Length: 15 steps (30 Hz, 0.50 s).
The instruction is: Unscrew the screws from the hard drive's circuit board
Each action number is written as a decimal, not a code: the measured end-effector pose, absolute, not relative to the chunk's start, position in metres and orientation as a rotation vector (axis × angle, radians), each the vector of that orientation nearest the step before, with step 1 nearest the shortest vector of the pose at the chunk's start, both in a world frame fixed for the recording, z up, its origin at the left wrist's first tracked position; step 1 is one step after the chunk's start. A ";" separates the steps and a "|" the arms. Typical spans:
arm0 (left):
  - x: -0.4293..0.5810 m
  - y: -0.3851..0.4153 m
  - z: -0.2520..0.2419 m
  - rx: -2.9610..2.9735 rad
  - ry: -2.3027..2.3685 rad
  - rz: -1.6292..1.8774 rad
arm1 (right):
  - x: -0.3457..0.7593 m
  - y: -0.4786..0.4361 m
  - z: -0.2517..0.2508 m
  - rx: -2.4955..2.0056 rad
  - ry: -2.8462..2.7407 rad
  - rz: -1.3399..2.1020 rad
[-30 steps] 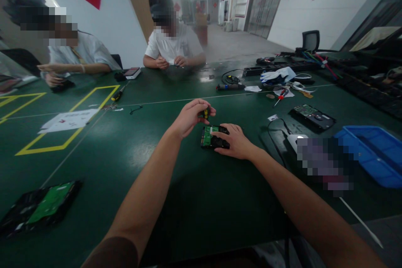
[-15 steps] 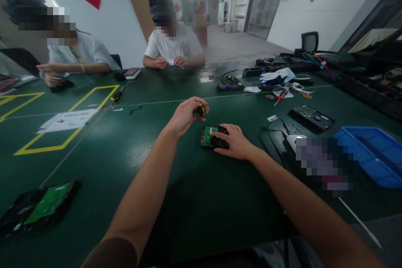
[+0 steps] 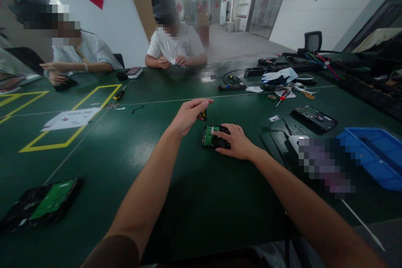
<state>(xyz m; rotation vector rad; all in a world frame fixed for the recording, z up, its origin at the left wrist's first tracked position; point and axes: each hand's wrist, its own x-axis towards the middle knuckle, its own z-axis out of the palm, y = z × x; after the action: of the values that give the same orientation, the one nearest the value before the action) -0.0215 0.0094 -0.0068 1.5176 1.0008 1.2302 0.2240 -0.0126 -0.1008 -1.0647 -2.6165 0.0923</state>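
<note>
Left hand [image 3: 188,116] straighter now around tool [image 3: 204,114], right hand [image 3: 237,144] around drive [image 3: 208,135]; green table [image 3: 143,123], grey floor [image 3: 224,46]

From where I sit, I see the hard drive [image 3: 208,135] lying flat on the tabletop [image 3: 141,167], its green circuit board facing up at the left end and its casing black. A small pale patch marks the board. The right hand [image 3: 236,142] spans the drive's right end, so I can't make out that part. I also see a hand tool [image 3: 204,114] with a black-and-yellow handle, gripped in the left hand [image 3: 191,115] near the drive's far left corner; its working end I can't make out.
</note>
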 end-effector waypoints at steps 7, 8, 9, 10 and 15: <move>-0.022 0.012 -0.008 1.414 0.991 1.228 | 0.223 -0.013 -0.101 -1.077 -2.606 0.092; -0.022 0.013 -0.008 1.383 0.982 1.234 | 0.223 -0.013 -0.101 -1.077 -2.601 0.092; -0.021 0.013 -0.009 1.352 0.970 1.237 | 0.223 -0.013 -0.101 -1.077 -2.597 0.090; -0.021 0.013 -0.010 1.325 0.957 1.238 | 0.223 -0.013 -0.101 -1.076 -2.595 0.090; -0.020 0.012 -0.009 1.264 0.915 1.236 | 0.224 -0.012 -0.101 -1.061 -2.613 0.088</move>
<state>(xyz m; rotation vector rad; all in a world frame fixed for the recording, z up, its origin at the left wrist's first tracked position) -0.0198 0.0121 -0.0094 1.2643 0.9151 1.2363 0.2244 -0.0124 -0.1009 -1.0605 -2.6135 0.0884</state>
